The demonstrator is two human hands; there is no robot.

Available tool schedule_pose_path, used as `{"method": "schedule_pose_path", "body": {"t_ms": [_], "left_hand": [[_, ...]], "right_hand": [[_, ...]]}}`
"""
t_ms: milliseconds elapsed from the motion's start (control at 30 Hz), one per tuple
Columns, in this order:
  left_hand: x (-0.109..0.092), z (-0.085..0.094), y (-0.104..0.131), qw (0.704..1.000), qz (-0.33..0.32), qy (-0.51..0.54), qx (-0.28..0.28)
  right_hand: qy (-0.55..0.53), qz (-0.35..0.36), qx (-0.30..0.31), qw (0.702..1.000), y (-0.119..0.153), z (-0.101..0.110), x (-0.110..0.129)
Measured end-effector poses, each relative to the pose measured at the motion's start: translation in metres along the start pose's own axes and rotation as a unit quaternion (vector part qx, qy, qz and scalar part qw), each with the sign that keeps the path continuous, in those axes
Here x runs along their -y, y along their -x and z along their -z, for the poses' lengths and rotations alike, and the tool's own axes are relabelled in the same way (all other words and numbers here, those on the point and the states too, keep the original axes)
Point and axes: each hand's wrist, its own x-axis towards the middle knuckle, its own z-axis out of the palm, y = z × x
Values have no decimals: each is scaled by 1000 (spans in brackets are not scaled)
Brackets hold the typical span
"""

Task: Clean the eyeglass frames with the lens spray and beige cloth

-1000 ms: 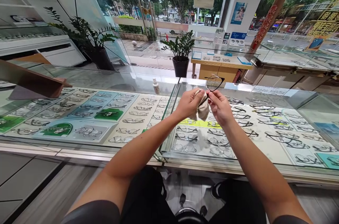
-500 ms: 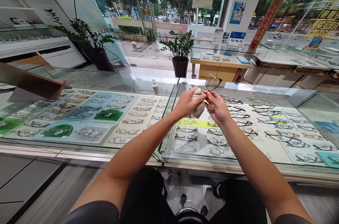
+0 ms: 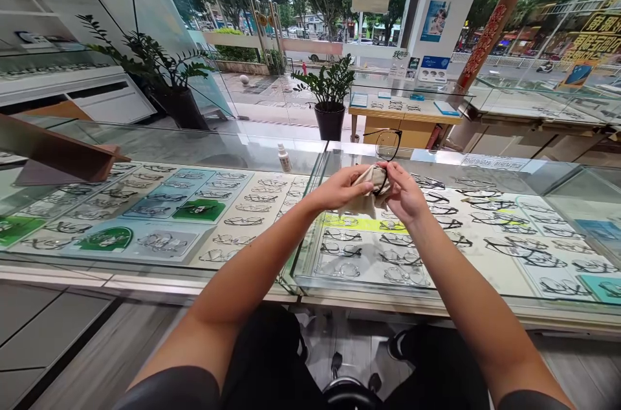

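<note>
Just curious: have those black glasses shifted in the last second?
Yes. The black glasses tipped more upright, the lens now nearer the yellow cabinet behind.

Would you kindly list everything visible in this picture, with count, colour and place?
glasses: one, black frame, held up above the counter
cloth: one, beige, wrapped round the lower part of the glasses
display counter: glass, across the middle, many frames on trays inside
bottle: one, small, white, on the counter top
potted plants: two, green in dark pots, behind the counter
wooden stand: one, brown, far left
left hand: grips the cloth
right hand: holds the glasses
</note>
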Motion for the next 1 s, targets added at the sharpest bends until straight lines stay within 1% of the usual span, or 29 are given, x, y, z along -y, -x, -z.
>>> {"method": "schedule_pose_path", "body": {"t_ms": [67, 200, 367, 433, 533, 600, 667, 800, 900, 1000], "left_hand": [[2, -1, 0, 1000, 7, -4, -23], [8, -11, 0, 993, 13, -53, -106], [8, -22, 0, 980, -14, -63, -187], [6, -23, -1, 977, -17, -51, -204], [4, -21, -3, 976, -32, -48, -212], [4, -17, -5, 972, -56, -55, -220], [5, -13, -6, 966, -75, -58, -241], [7, 0, -9, 958, -73, -33, -276], [12, 21, -10, 945, -71, -19, -318], [15, 50, -8, 920, -69, -62, -381]], "right_hand": [[-10, -5, 5, 1000, 1, -1, -1], [-34, -21, 12, 999, 6, -8, -7], [-37, -15, 26, 999, 11, -14, -11], [-23, -10, 31, 999, 10, -14, -10], [1, 2, 30, 1000, 10, -11, -7], [11, 18, 31, 999, 10, -11, -5], [13, 37, 37, 999, 11, -11, -4], [8, 57, 50, 997, 10, -11, 1], [15, 69, 58, 996, 7, -6, 10], [32, 82, 62, 994, 5, 0, 22]]}}
